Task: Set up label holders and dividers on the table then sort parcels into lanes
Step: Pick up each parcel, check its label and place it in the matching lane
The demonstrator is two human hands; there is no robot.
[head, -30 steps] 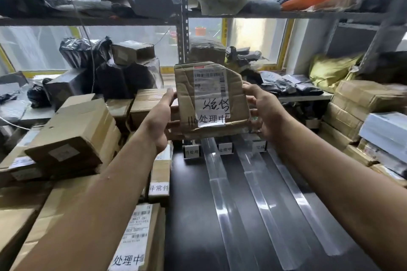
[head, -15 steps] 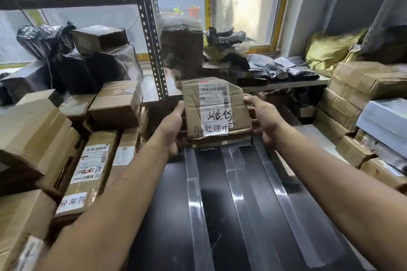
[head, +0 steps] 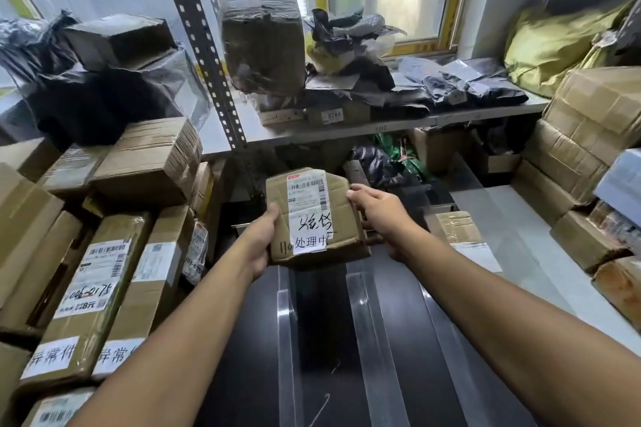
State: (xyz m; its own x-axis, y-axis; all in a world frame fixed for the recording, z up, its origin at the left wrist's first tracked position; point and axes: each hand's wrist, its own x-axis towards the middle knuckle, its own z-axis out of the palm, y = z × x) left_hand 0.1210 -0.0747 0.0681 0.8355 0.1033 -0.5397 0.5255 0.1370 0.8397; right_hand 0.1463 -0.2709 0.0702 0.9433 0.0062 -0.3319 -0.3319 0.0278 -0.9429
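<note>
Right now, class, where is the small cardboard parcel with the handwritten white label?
In the head view, the parcel is centre frame, gripped between the left hand and right hand, over the far end of the dark table.

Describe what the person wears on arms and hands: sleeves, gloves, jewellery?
Nothing worn shows. The left hand and right hand have no gloves and no rings that can be seen. Both arms are uncovered to the frame edge: no sleeves, watch or wristbands.

The centre parcel (head: 312, 218) carries a sticker reading 处理中 beside handwritten 110, the lower-left long box (head: 86, 288) reads 异常件 and 8元, and a shelf box (head: 332, 115) is tagged 0244.
</note>
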